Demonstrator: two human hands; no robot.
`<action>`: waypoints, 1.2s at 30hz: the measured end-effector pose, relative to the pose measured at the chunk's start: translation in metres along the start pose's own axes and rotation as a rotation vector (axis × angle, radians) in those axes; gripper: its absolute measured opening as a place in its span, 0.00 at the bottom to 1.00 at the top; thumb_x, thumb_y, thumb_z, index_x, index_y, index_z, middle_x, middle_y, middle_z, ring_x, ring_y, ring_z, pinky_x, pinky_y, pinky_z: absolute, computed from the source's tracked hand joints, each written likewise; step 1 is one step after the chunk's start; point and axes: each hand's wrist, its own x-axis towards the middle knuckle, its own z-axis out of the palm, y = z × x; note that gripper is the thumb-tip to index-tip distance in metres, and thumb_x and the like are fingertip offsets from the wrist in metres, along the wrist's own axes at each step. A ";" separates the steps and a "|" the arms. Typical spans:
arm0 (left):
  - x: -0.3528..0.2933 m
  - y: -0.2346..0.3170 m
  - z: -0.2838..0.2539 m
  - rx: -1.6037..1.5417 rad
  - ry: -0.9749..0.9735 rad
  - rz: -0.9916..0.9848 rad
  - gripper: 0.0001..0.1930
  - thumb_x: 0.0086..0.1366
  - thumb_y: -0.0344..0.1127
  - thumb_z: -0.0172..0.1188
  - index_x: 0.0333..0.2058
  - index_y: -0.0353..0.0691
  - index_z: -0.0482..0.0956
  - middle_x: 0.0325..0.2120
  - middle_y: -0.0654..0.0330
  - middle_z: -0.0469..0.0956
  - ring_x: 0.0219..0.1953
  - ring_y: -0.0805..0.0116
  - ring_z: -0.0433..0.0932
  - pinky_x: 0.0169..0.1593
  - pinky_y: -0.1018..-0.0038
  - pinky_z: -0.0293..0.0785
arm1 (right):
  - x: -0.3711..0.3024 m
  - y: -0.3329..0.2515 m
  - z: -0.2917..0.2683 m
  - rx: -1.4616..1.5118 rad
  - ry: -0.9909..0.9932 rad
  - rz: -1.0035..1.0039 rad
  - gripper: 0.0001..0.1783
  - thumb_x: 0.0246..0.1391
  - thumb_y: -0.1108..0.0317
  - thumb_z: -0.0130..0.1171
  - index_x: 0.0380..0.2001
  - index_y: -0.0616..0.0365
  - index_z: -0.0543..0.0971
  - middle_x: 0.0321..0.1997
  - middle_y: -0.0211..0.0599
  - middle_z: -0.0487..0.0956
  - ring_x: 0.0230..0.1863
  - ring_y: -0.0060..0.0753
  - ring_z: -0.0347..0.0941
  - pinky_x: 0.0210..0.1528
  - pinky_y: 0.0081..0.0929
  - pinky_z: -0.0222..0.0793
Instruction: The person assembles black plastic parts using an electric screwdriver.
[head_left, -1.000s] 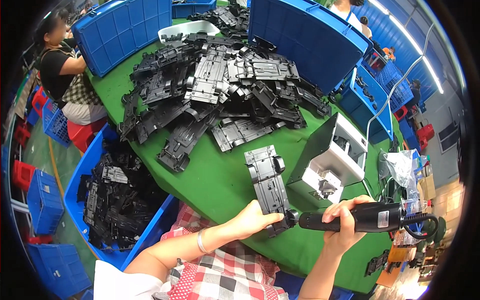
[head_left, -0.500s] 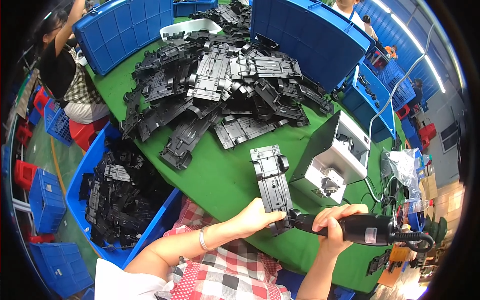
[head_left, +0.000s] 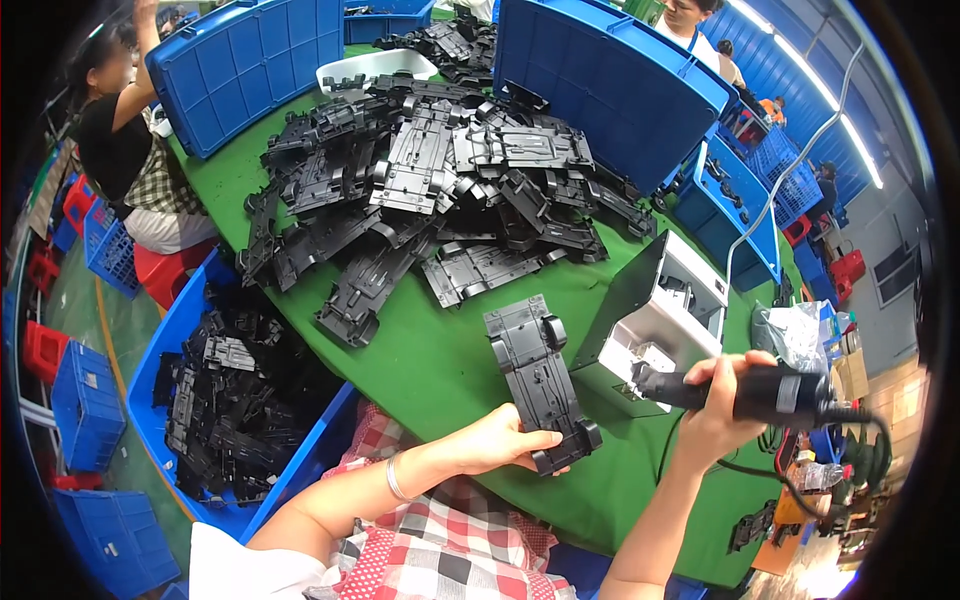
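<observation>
My left hand (head_left: 500, 438) grips the near end of a black plastic toy car chassis (head_left: 537, 375), thumb on top, tilted just above the green tabletop. In my right hand (head_left: 718, 415) is a black corded electric screwdriver (head_left: 775, 395), lying nearly level with its tip pointing left. That tip meets the front of a silver-and-black screw feeder (head_left: 660, 325), by the small metal outlet; whether it touches a screw is too small to tell. Beyond my hands lies a big heap of similar chassis (head_left: 430, 170).
Blue bins (head_left: 610, 90) stand behind the heap, with a white tray (head_left: 375, 68) between them. A blue crate of black parts (head_left: 150, 400) sits below the table's left edge. A coworker (head_left: 120, 140) sits at far left. Cables and a plastic bag (head_left: 790, 330) lie at right.
The screwdriver has left the near end of the chassis and moved right and up to the screw feeder. My left hand keeps the chassis, shifted slightly left.
</observation>
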 end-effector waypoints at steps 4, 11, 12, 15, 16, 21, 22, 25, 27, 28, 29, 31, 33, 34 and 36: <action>0.000 -0.008 -0.004 0.001 0.043 0.050 0.14 0.62 0.31 0.52 0.46 0.32 0.69 0.37 0.54 0.76 0.38 0.64 0.77 0.41 0.71 0.77 | 0.014 -0.006 0.002 0.113 0.006 0.297 0.14 0.44 0.82 0.51 0.36 0.63 0.64 0.21 0.33 0.67 0.17 0.27 0.67 0.21 0.25 0.66; -0.001 -0.009 -0.002 -0.043 0.052 0.082 0.13 0.62 0.30 0.51 0.46 0.32 0.69 0.37 0.54 0.76 0.38 0.65 0.77 0.41 0.72 0.77 | -0.034 -0.027 -0.010 0.379 -0.046 0.211 0.20 0.40 0.84 0.48 0.40 0.61 0.60 0.15 0.37 0.65 0.11 0.30 0.61 0.15 0.26 0.65; -0.001 -0.008 -0.002 -0.042 0.056 0.081 0.13 0.62 0.30 0.51 0.46 0.32 0.69 0.37 0.54 0.76 0.38 0.65 0.77 0.41 0.72 0.77 | -0.036 -0.030 -0.011 0.359 -0.042 0.172 0.20 0.40 0.84 0.47 0.39 0.61 0.60 0.15 0.37 0.65 0.10 0.30 0.60 0.14 0.26 0.63; -0.001 -0.008 -0.002 -0.040 0.038 0.097 0.14 0.63 0.30 0.50 0.46 0.33 0.69 0.37 0.54 0.75 0.38 0.65 0.77 0.41 0.72 0.77 | -0.034 -0.040 -0.016 0.442 0.020 0.174 0.19 0.40 0.82 0.45 0.39 0.62 0.60 0.15 0.38 0.65 0.09 0.30 0.60 0.12 0.24 0.62; 0.000 -0.009 -0.002 -0.042 0.046 0.099 0.14 0.63 0.30 0.50 0.46 0.33 0.69 0.37 0.54 0.75 0.38 0.64 0.77 0.41 0.72 0.77 | -0.033 -0.040 -0.018 0.436 0.016 0.154 0.18 0.40 0.81 0.46 0.39 0.62 0.60 0.15 0.38 0.66 0.10 0.29 0.60 0.11 0.24 0.62; 0.003 -0.011 -0.003 -0.028 0.057 0.091 0.14 0.63 0.30 0.50 0.46 0.32 0.68 0.38 0.53 0.75 0.38 0.63 0.77 0.42 0.71 0.77 | -0.034 -0.046 -0.023 0.534 0.008 0.232 0.18 0.41 0.80 0.46 0.39 0.63 0.59 0.16 0.38 0.67 0.10 0.30 0.62 0.11 0.24 0.62; 0.003 -0.011 -0.002 -0.037 0.072 0.109 0.13 0.62 0.31 0.51 0.44 0.32 0.69 0.37 0.54 0.76 0.37 0.65 0.77 0.41 0.72 0.77 | -0.038 -0.045 -0.022 0.544 -0.005 0.241 0.18 0.41 0.80 0.46 0.39 0.62 0.59 0.16 0.38 0.67 0.10 0.30 0.61 0.11 0.24 0.63; 0.002 -0.009 -0.001 -0.027 0.083 0.120 0.12 0.62 0.31 0.52 0.42 0.31 0.70 0.35 0.55 0.76 0.36 0.67 0.78 0.40 0.73 0.77 | -0.050 -0.044 -0.013 0.547 -0.026 0.301 0.19 0.41 0.80 0.48 0.40 0.61 0.59 0.15 0.38 0.66 0.09 0.31 0.61 0.12 0.25 0.64; 0.002 -0.008 0.000 -0.006 0.078 0.117 0.12 0.62 0.31 0.52 0.42 0.31 0.70 0.35 0.55 0.76 0.36 0.68 0.78 0.40 0.73 0.77 | -0.054 -0.038 -0.012 0.525 -0.010 0.248 0.19 0.41 0.79 0.51 0.39 0.61 0.59 0.15 0.38 0.67 0.09 0.30 0.61 0.12 0.24 0.63; 0.002 -0.009 0.001 -0.013 0.078 0.115 0.12 0.62 0.32 0.52 0.42 0.31 0.70 0.34 0.55 0.76 0.36 0.68 0.78 0.40 0.73 0.77 | -0.047 -0.037 -0.015 0.524 0.014 0.166 0.18 0.42 0.79 0.50 0.38 0.61 0.60 0.15 0.37 0.67 0.09 0.29 0.61 0.12 0.23 0.63; 0.001 -0.010 0.000 -0.024 0.086 0.113 0.12 0.62 0.32 0.52 0.42 0.32 0.70 0.34 0.55 0.77 0.36 0.68 0.78 0.40 0.73 0.77 | -0.036 -0.032 -0.017 0.471 0.032 0.019 0.14 0.44 0.78 0.48 0.37 0.60 0.61 0.15 0.36 0.66 0.10 0.27 0.61 0.13 0.21 0.63; 0.000 -0.008 0.000 -0.028 0.082 0.114 0.12 0.62 0.31 0.52 0.42 0.32 0.71 0.34 0.55 0.77 0.36 0.68 0.78 0.40 0.73 0.77 | 0.000 -0.029 -0.019 0.420 0.096 -0.236 0.09 0.47 0.77 0.46 0.34 0.57 0.62 0.16 0.31 0.63 0.16 0.23 0.61 0.21 0.22 0.63; 0.000 -0.007 0.001 -0.028 0.070 0.115 0.11 0.62 0.31 0.52 0.42 0.32 0.71 0.34 0.56 0.77 0.36 0.67 0.78 0.40 0.73 0.77 | 0.036 -0.018 -0.012 0.269 0.309 -0.373 0.10 0.47 0.77 0.50 0.33 0.58 0.63 0.19 0.31 0.66 0.18 0.25 0.63 0.25 0.24 0.64; 0.002 -0.009 0.000 -0.028 0.073 0.104 0.11 0.62 0.31 0.52 0.42 0.32 0.71 0.35 0.56 0.77 0.36 0.67 0.78 0.40 0.73 0.77 | 0.049 -0.010 -0.011 0.132 0.349 -0.355 0.12 0.45 0.78 0.52 0.33 0.59 0.63 0.23 0.35 0.70 0.19 0.27 0.66 0.27 0.27 0.66; 0.002 -0.011 -0.002 -0.030 0.075 0.103 0.12 0.62 0.31 0.52 0.42 0.32 0.71 0.35 0.56 0.77 0.37 0.67 0.78 0.40 0.73 0.77 | 0.060 -0.001 -0.002 0.119 0.145 -0.156 0.15 0.42 0.83 0.53 0.35 0.61 0.64 0.21 0.37 0.71 0.19 0.29 0.68 0.28 0.25 0.68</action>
